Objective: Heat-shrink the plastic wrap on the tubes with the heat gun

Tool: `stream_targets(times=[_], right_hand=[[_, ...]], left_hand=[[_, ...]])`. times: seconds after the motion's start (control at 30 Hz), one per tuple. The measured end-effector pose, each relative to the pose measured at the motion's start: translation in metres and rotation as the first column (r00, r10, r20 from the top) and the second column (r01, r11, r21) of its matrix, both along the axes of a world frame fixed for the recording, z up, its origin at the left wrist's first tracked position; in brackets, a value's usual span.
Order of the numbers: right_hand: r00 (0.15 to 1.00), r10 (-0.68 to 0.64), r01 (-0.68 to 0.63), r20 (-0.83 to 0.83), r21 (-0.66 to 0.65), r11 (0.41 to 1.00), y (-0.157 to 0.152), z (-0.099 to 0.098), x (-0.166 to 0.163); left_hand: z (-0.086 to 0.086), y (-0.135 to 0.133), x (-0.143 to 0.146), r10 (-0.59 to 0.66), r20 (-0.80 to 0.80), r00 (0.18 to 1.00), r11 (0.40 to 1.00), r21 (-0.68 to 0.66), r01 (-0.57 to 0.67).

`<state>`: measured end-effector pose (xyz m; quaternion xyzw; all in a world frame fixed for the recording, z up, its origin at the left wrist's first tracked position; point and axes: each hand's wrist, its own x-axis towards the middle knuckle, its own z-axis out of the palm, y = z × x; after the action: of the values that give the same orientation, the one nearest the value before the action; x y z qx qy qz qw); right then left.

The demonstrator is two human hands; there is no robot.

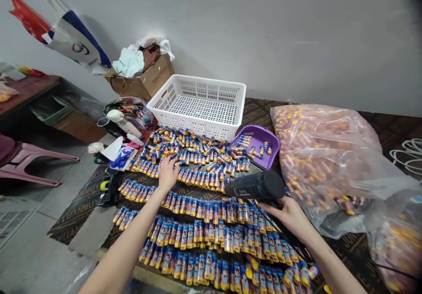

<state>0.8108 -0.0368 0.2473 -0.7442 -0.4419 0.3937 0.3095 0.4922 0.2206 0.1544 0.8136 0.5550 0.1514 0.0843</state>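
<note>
My right hand point(292, 217) is wrapped round the handle of a black hair dryer point(255, 186), whose barrel lies level above the rows with its nozzle toward the left. My left hand point(167, 173) reaches to the back row of small tubes point(204, 179), its fingers stretched out and touching it; the fingertips are partly lost among the tubes. These tubes are blue and yellow with printed wraps. Several long rows of the same tubes point(184, 234) stand side by side in front of me. Behind the left hand is a loose heap of tubes point(191, 147).
A white plastic basket point(198, 125) stands behind the heap. Right of it are a purple dustpan point(273, 147) holding some tubes and a large clear bag point(326, 144) full of tubes. A black tape dispenser point(108, 188) and bottles point(120, 120) sit at left. The dryer's cord trails rightward.
</note>
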Motion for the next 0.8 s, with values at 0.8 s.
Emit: stream_targets(times=[0.8], right_hand=[[0.987,0.120,-0.101,-0.103,0.176,0.979,0.093,-0.010,-0.091]], left_hand=[[-0.027,-0.019,-0.055,0.186,0.095,0.978,0.977,-0.124,-0.173]])
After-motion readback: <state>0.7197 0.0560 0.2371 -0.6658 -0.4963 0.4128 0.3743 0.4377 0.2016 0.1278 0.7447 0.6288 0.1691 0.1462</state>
